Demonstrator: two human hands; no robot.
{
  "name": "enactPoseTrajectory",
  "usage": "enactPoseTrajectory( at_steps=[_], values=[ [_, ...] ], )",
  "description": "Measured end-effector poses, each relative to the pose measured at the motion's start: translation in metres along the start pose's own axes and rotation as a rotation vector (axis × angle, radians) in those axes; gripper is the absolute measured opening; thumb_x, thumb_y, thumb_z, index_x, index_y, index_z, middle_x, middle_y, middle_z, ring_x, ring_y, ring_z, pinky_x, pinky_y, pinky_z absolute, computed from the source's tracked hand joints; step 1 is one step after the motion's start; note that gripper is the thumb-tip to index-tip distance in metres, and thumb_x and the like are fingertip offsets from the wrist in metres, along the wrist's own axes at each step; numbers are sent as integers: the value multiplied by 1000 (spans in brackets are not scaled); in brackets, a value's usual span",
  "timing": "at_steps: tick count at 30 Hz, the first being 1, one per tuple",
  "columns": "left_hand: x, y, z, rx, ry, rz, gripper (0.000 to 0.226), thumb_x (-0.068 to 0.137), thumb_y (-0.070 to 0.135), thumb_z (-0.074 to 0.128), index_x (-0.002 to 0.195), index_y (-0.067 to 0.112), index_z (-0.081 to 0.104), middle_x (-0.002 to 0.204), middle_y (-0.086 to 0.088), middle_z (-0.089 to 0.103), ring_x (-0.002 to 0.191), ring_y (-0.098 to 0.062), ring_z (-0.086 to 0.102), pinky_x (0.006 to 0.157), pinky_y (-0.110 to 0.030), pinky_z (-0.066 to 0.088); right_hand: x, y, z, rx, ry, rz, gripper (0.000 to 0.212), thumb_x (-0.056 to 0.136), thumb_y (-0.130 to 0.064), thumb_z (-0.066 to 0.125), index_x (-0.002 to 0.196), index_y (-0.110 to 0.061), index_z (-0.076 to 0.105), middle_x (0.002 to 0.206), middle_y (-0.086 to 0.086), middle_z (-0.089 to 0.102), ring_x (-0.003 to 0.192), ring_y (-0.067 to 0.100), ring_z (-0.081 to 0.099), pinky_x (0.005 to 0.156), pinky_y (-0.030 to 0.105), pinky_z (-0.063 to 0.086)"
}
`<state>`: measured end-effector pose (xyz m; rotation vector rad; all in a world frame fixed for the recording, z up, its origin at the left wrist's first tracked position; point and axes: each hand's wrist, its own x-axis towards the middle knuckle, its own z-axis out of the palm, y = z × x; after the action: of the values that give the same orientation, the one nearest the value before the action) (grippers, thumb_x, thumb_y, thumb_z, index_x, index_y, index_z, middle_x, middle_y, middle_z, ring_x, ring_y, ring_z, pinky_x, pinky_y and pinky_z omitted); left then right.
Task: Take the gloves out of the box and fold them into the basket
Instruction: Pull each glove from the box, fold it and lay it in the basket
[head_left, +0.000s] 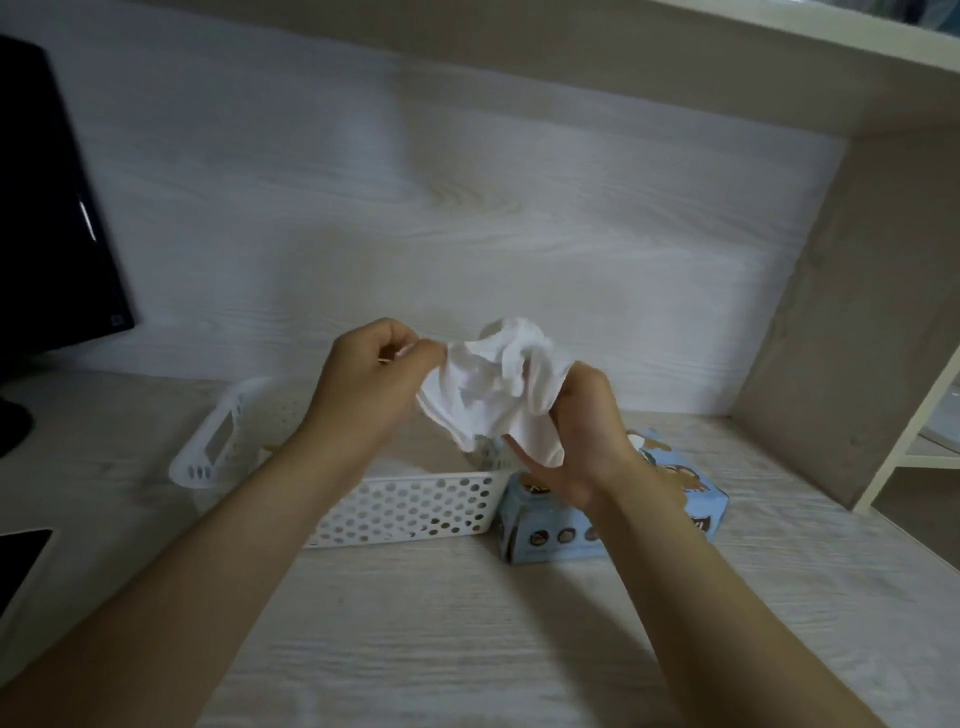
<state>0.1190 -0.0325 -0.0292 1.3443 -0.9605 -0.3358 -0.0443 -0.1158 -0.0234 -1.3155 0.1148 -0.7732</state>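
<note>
You hold a crumpled, thin white glove (491, 384) in the air above the white perforated plastic basket (410, 512) and the pale blue cardboard box (550, 535), which sit touching on the pale wood-grain table (467, 634). Your left hand (371, 364) pinches one edge; your right hand (582, 431) grips the other end, fingers curled.

One glove (488, 387), one basket (415, 512), one box (558, 527), one monitor (47, 208)
</note>
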Motion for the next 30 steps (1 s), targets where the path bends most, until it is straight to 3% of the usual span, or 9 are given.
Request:
enactPoseTrajectory(
  at_steps=[4, 9, 15, 17, 19, 21, 24, 27, 30],
  values=[
    [34, 9, -17, -97, 1, -119, 14, 87, 17, 71, 81, 10, 60, 80, -9, 59, 73, -22, 59, 68, -36, 50, 34, -10, 6, -55, 153, 47, 42, 98, -27, 43, 77, -8, 74, 89, 11, 72, 86, 27, 71, 78, 36, 58],
    [72, 6, -24, 11, 11, -162, 12, 93, 19, 71, 100, 9, 70, 104, -13, 71, 89, -31, 68, 71, -38, 49, 75, 0, 20, -682, 400, 103, 32, 89, -32, 51, 78, -1, 56, 75, 13, 46, 67, 26, 46, 67, 42, 36],
    [87, -7, -25, 196, -59, -65, 15, 100, 20, 66, 104, 7, 72, 105, -4, 73, 98, -20, 71, 82, -31, 56, 100, 7, 30, -853, 492, -84, 18, 93, -16, 44, 82, -27, 36, 79, -7, 39, 65, 12, 40, 57, 32, 34],
    [83, -5, -26, 212, -132, -43, 9, 102, 21, 65, 101, 20, 74, 102, -2, 74, 97, -17, 72, 83, -31, 57, 100, 6, 33, -787, 499, -115, 22, 94, -16, 47, 109, -24, 61, 94, -8, 58, 84, 10, 59, 75, 33, 49],
    [81, 1, -28, 227, -209, 4, 10, 103, 23, 66, 101, 23, 76, 102, -1, 75, 98, -15, 72, 82, -29, 56, 96, 5, 36, -770, 459, -142, 46, 93, -18, 53, 139, -22, 58, 110, -7, 70, 101, 9, 68, 91, 33, 55],
    [77, 10, -30, 213, -285, 67, 12, 102, 22, 67, 104, 24, 78, 104, -1, 77, 97, -5, 72, 83, -20, 57, 94, 7, 34, -745, 336, -127, 56, 87, -18, 57, 143, -23, 56, 117, -3, 72, 104, 8, 70, 87, 28, 57],
    [72, 23, -31, 221, -371, 143, 14, 102, 23, 67, 103, 25, 81, 104, 8, 79, 97, 10, 68, 80, -3, 49, 95, 13, 28, -657, 169, 15, 49, 76, -17, 55, 123, -16, 69, 101, 4, 75, 86, 10, 70, 73, 26, 52],
    [73, 21, -33, 212, -349, 165, 14, 103, 27, 67, 101, 28, 81, 103, 3, 79, 102, -9, 73, 90, -30, 58, 92, 14, 23, -681, 138, 71, 14, 73, -23, 58, 68, -10, 58, 70, 7, 53, 69, 22, 49, 70, 40, 37],
    [75, 13, -33, 197, -264, 142, 15, 102, 31, 67, 97, 30, 81, 104, -24, 72, 87, -30, 69, 70, -46, 55, 89, 10, 12, -702, 183, 104, 39, 85, -20, 65, 52, -20, 43, 59, -2, 39, 57, 19, 37, 63, 35, 30]
  ],
)
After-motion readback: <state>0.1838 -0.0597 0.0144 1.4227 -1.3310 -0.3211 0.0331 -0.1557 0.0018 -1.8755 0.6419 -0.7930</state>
